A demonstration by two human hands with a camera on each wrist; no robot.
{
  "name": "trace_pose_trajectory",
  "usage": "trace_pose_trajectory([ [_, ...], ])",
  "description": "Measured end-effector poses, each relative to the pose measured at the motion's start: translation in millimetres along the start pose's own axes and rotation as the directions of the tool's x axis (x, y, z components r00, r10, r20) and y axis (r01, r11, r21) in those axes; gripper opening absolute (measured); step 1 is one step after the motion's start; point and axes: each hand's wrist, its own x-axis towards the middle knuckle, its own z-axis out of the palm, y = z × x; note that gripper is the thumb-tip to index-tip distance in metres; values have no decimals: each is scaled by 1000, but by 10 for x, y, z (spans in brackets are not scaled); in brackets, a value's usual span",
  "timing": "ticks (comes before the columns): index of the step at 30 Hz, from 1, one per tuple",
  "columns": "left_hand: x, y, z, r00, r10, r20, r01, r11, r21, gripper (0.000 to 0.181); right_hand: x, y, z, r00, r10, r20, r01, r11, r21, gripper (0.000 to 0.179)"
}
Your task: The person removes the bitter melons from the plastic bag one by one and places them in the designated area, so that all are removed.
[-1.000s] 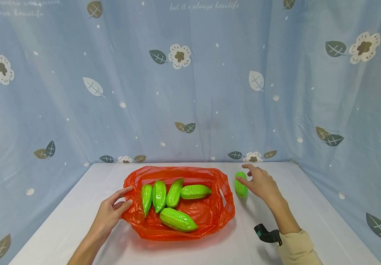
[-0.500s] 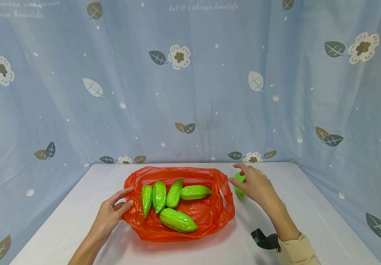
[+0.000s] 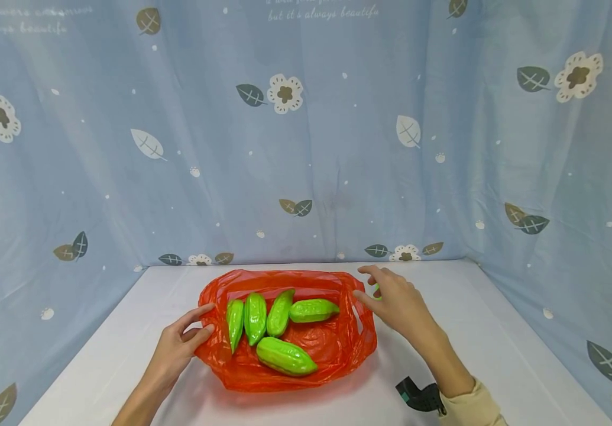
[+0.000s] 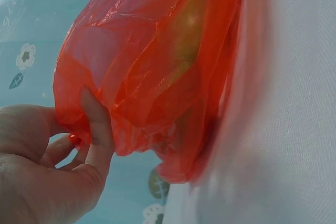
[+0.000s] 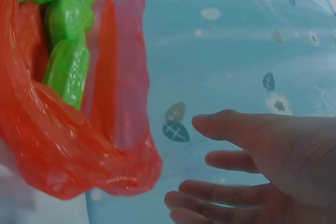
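Note:
An open red plastic bag (image 3: 332, 346) lies in the middle of the table, with several shiny green ridged fruits (image 3: 287, 356) inside it. My left hand (image 3: 175, 349) pinches the bag's left edge; in the left wrist view the thumb (image 4: 97, 124) presses on the red film. Just off the bag's right handle, my right hand (image 3: 401, 305) hovers with fingers spread and nothing between them. Behind that hand another green fruit (image 3: 377, 291) lies on the table, mostly hidden. The right wrist view has the right hand (image 5: 262, 166) apart from the bag (image 5: 79, 161).
A white cloth (image 3: 508, 355) covers the table. A blue curtain (image 3: 306, 148) printed with leaves and flowers stands at the back and both sides. A black strap device (image 3: 417, 395) is at my right wrist, beside the beige sleeve (image 3: 473, 408).
My right hand has moved left, from beside the lone green fruit to the bag's right edge, now covering most of that fruit. My left hand stays on the bag.

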Motion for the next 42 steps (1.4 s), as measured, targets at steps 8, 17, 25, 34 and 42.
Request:
trace_pose_trajectory([
  [8,-4,0,2,1000,-7,-2,7,1000,10,56,-16,-95,87,998,-62,0,62,998,32,49],
  [17,-1,-14,4,1000,-2,9,2,1000,-1,56,-37,-195,162,992,-124,-13,125,992,33,51],
  [25,-8,8,12,1000,-1,0,1,1000,11,55,-39,-252,268,988,-152,10,152,988,18,48],
  [34,-7,6,20,1000,-7,-1,7,1000,17,55,-76,-315,405,984,-165,72,166,986,-12,48],
  [42,-6,-1,22,1000,-5,7,5,1000,14,55,-101,-363,476,972,-170,159,169,985,22,50],
])
